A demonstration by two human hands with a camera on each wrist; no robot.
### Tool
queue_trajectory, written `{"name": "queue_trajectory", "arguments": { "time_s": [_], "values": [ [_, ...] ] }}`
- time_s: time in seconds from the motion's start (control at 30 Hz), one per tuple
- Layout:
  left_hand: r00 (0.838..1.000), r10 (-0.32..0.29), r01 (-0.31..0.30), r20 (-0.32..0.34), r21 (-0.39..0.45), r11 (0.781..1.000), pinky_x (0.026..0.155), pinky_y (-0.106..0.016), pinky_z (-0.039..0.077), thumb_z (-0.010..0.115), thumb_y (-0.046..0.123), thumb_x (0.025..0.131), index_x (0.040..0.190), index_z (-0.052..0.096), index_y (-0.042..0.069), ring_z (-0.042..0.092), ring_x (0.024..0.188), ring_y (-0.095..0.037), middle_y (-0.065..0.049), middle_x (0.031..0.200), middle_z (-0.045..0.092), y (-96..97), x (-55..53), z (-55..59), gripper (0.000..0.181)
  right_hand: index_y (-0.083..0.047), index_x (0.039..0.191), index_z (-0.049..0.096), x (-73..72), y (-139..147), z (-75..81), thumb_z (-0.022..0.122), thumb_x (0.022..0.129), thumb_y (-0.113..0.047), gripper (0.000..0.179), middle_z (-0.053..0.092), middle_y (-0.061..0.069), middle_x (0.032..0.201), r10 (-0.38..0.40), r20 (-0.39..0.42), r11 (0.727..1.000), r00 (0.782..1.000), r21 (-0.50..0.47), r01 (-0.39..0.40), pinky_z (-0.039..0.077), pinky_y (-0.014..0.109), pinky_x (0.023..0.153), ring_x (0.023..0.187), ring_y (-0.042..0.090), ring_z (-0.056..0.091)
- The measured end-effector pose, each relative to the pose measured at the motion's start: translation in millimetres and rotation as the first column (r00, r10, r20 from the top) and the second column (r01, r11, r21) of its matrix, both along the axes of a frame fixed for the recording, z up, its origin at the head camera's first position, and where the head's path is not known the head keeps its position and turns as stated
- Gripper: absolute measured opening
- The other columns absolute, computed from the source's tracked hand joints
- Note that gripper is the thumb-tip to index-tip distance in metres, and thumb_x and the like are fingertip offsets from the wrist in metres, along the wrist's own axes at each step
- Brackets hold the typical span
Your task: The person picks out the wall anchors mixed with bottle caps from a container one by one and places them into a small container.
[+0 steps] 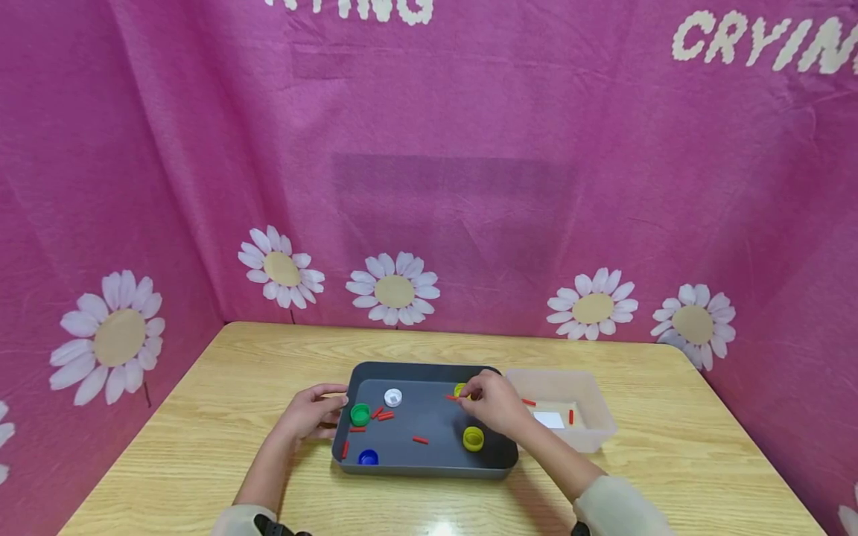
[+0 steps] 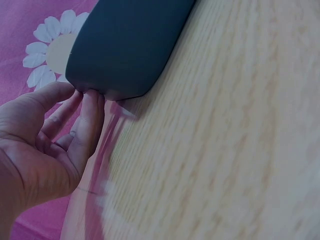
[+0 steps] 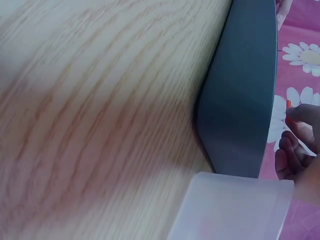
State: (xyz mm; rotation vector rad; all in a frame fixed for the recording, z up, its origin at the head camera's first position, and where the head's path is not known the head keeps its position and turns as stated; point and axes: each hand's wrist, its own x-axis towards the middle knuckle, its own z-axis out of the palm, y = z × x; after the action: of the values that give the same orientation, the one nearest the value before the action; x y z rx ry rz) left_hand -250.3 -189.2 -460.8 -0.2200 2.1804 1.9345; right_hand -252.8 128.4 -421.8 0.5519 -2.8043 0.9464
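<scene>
My left hand [image 1: 310, 411] is at the left end of a dark grey tray [image 1: 436, 472]; its fingertips touch the end wall in the left wrist view. Over the right part of the tray, my right hand [image 1: 494, 404] pinches a small red stick [image 3: 288, 104] between thumb and finger. Just beyond those fingertips is a yellow bottle cap [image 1: 459, 389], partly hidden by the hand. Another yellow bottle cap [image 1: 473, 439] lies nearer the front. Toward the left are a green cap [image 1: 360, 415], a white cap [image 1: 393, 397] and a blue cap [image 1: 368, 457].
Several loose red sticks [image 1: 420, 440] lie on the tray floor, mostly around the green cap. Against the tray's right side stands a translucent plastic box [image 1: 596, 439] containing a white card [image 1: 549, 420] and a few red sticks. A pink flowered cloth [image 1: 469, 223] hangs behind the wooden table [image 1: 281, 357].
</scene>
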Motion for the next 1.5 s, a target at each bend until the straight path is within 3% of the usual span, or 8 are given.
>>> {"name": "queue_trajectory", "arguments": {
  "time_s": [0.2,0.5,0.67,1.5],
  "values": [
    [1.0,0.001,-0.001,0.001,-0.008,1.0,0.061,-0.033,0.056,0.059,0.016,0.09,0.126,0.054,0.001,0.064,0.069,-0.014,-0.004,0.087,0.065,1.2,-0.2,1.6,0.039,-0.007,0.074,0.071,-0.8,6.3,3.4,0.074,0.076,-0.012,0.006,0.056,0.0,0.073,-0.002,-0.022,1.0,1.0,-0.006,0.002,0.042,0.02,0.06,0.067,0.008,0.049],
    [1.0,0.011,-0.011,0.003,-0.012,1.0,0.062,-0.034,0.057,0.06,0.016,0.09,0.126,0.054,0.001,0.064,0.069,-0.015,-0.004,0.086,0.065,1.0,0.4,0.3,0.039,-0.007,0.079,0.072,4.7,13.6,10.2,0.075,0.077,-0.012,0.006,0.054,-0.001,0.076,-0.052,0.032,0.999,0.998,-0.008,0.053,0.043,0.021,0.061,0.069,0.009,0.049],
    [1.0,0.007,-0.007,-0.001,0.008,1.0,0.06,-0.032,0.056,0.06,0.015,0.09,0.126,0.053,0.0,0.064,0.069,-0.014,-0.002,0.083,0.065,0.0,0.4,-1.5,0.039,-0.006,0.078,0.072,5.5,18.1,13.3,0.075,0.076,-0.012,0.006,0.054,-0.001,0.074,-0.066,0.004,0.998,0.998,0.002,0.066,0.041,0.022,0.061,0.068,0.009,0.048],
    [1.0,0.007,-0.007,-0.002,0.004,1.0,0.061,-0.034,0.057,0.06,0.015,0.09,0.126,0.054,0.0,0.065,0.069,-0.015,-0.003,0.084,0.065,1.2,0.8,-0.6,0.039,-0.006,0.082,0.072,2.4,69.4,18.6,0.069,0.079,-0.008,0.005,0.059,0.003,0.076,-0.145,0.005,0.989,0.989,0.001,0.145,0.041,0.023,0.058,0.067,0.011,0.05]
  ]
}}
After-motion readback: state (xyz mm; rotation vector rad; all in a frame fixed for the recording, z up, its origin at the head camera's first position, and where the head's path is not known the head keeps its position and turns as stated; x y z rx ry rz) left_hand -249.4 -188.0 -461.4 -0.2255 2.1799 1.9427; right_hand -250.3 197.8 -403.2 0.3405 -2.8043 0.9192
